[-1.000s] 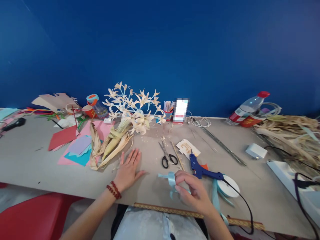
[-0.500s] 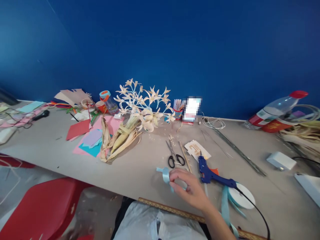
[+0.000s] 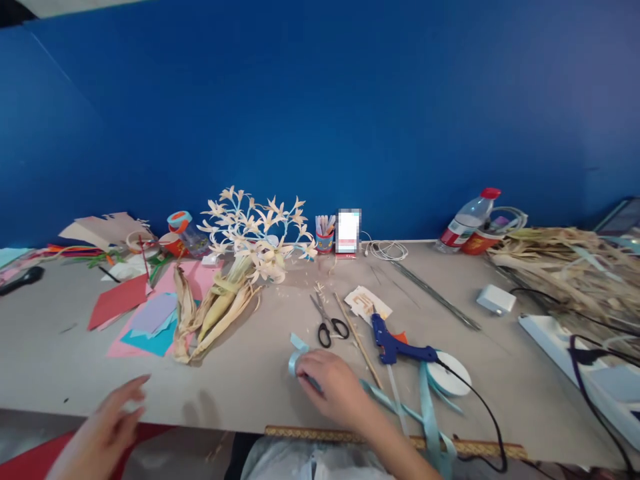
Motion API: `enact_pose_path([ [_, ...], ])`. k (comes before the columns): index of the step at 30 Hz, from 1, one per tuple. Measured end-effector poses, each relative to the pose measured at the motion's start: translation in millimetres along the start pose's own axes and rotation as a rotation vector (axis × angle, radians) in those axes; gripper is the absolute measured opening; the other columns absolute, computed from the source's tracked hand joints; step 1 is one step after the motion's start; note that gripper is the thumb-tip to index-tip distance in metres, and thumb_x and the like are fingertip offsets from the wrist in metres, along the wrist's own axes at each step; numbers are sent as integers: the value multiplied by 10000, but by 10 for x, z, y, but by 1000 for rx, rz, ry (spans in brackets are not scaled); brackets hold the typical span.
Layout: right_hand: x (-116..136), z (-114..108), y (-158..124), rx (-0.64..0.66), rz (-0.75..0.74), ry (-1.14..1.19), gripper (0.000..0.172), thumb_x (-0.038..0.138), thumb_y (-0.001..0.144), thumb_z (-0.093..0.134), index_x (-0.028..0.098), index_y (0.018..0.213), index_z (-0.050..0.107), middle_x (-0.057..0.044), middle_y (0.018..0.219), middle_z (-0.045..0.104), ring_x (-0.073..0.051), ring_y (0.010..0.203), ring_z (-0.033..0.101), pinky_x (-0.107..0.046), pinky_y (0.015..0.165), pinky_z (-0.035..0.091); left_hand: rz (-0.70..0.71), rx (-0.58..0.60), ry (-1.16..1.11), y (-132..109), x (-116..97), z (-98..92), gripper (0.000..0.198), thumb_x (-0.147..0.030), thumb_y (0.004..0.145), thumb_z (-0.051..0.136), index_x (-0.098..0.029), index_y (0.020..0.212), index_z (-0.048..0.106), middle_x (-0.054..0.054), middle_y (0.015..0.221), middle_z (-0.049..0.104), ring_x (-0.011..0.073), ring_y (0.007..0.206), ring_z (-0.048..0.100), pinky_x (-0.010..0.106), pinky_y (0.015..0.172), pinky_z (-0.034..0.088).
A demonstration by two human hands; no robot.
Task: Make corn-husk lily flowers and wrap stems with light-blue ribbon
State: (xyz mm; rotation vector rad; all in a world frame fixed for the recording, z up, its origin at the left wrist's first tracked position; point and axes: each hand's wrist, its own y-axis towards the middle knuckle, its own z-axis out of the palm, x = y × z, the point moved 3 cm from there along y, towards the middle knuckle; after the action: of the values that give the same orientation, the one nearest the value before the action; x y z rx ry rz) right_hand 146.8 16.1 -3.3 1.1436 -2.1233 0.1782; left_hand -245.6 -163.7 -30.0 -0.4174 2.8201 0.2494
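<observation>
My right hand (image 3: 334, 392) rests on the grey table (image 3: 260, 373), its fingers closed on a looped light-blue ribbon (image 3: 296, 355). The ribbon trails right to a white ribbon spool (image 3: 450, 377). My left hand (image 3: 107, 427) hovers at the table's near left edge, fingers spread and slightly blurred, holding nothing. Black-handled scissors (image 3: 327, 321) lie just beyond my right hand, with a thin wooden stick (image 3: 356, 337) and a blue glue gun (image 3: 397, 345) to their right.
A husk-flower bouquet (image 3: 245, 253) lies centre-left on coloured paper sheets (image 3: 145, 310). Green wires (image 3: 435, 295), a white adapter (image 3: 495, 300), a water bottle (image 3: 467, 219) and dried husks (image 3: 570, 263) fill the right. A red chair (image 3: 30, 460) sits lower left.
My left hand left the table by the husks, dropped out of view, and now shows at the near left edge. My right hand slid the ribbon loop left along the table.
</observation>
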Motion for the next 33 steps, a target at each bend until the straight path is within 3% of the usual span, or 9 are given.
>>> enact_pose_path([
  [4, -40, -33, 98, -94, 62, -63, 144, 111, 882, 494, 197, 907, 608, -54, 900, 670, -201, 855, 603, -289, 759, 437, 387, -51, 223, 353, -979, 164, 523, -399, 872, 509, -353, 1392, 479, 52, 1516, 426, 343, 1352, 433, 566, 1092, 350],
  [6, -75, -61, 111, -133, 121, -109, 154, 115, 892, 483, 190, 924, 614, -61, 919, 671, -205, 867, 606, -292, 759, 440, 525, -32, 194, 462, -1487, 265, 447, -368, 907, 506, -341, 1353, 517, 50, 1499, 449, 304, 1381, 398, 578, 1146, 254],
  [10, -125, -59, 59, -138, 188, -176, 192, 137, 918, 471, 188, 1015, 629, -77, 1013, 676, -220, 936, 616, -310, 806, 459, 614, 11, -26, 608, -2162, 475, 313, -283, 946, 467, -257, 1219, 616, 87, 1225, 656, 241, 1158, 597, 491, 1104, 374],
  [14, -167, -65, -38, -149, 205, -162, 260, 151, 901, 510, 189, 1141, 603, -93, 1159, 644, -238, 1007, 623, -343, 863, 489, 532, 27, -206, 785, -2319, 607, 424, -166, 959, 335, -227, 1324, 542, 114, 1264, 615, 187, 954, 676, 331, 832, 567],
  [20, -23, -116, -94, -428, 152, -113, 427, 296, 933, 521, 183, 1343, 481, -161, 1367, 532, -295, 1245, 515, -444, 1009, 453, 503, -33, -544, 907, -2559, 532, 343, -278, 980, 384, -257, 1220, 628, 74, 1202, 683, 238, 1169, 602, 496, 1076, 424],
  [23, 160, -109, 22, -455, -40, -163, 739, 438, 884, 583, 200, 1507, 267, -153, 1525, 363, -341, 1390, 333, -539, 1125, 294, 417, 176, -727, 908, -2980, 688, 549, -206, 1006, 53, -244, 1540, 171, 118, 1482, 464, 212, 1307, 507, 491, 1025, 474],
  [26, 111, -270, 154, -320, -238, -224, 714, 510, 820, 614, 313, 1464, 377, -57, 1518, 408, -344, 1391, 325, -573, 1168, 148, 468, 274, -732, 865, -3395, 775, 553, -234, 1009, 82, -350, 1541, -13, 33, 1527, 415, 196, 1319, 497, 506, 1060, 441],
  [29, -316, -726, 141, -544, 36, -252, 505, 400, 915, 496, 280, 1404, 475, -83, 1453, 490, -318, 1379, 359, -631, 1153, 60, 557, 386, -895, 758, -3589, 621, 565, -269, 984, -91, -264, 1548, -57, 74, 1570, 327, 196, 1359, 450, 464, 1042, 459],
  [33, -665, -1022, -104, -1028, 331, 48, 455, 433, 983, 367, 193, 1328, 540, -148, 1413, 512, -269, 1351, 422, -592, 1096, 308, 861, 376, -950, 698, -3675, 307, 663, -544, 974, 94, -225, 1554, 127, 106, 1610, 210, 305, 1433, 312, 516, 1121, 332],
])
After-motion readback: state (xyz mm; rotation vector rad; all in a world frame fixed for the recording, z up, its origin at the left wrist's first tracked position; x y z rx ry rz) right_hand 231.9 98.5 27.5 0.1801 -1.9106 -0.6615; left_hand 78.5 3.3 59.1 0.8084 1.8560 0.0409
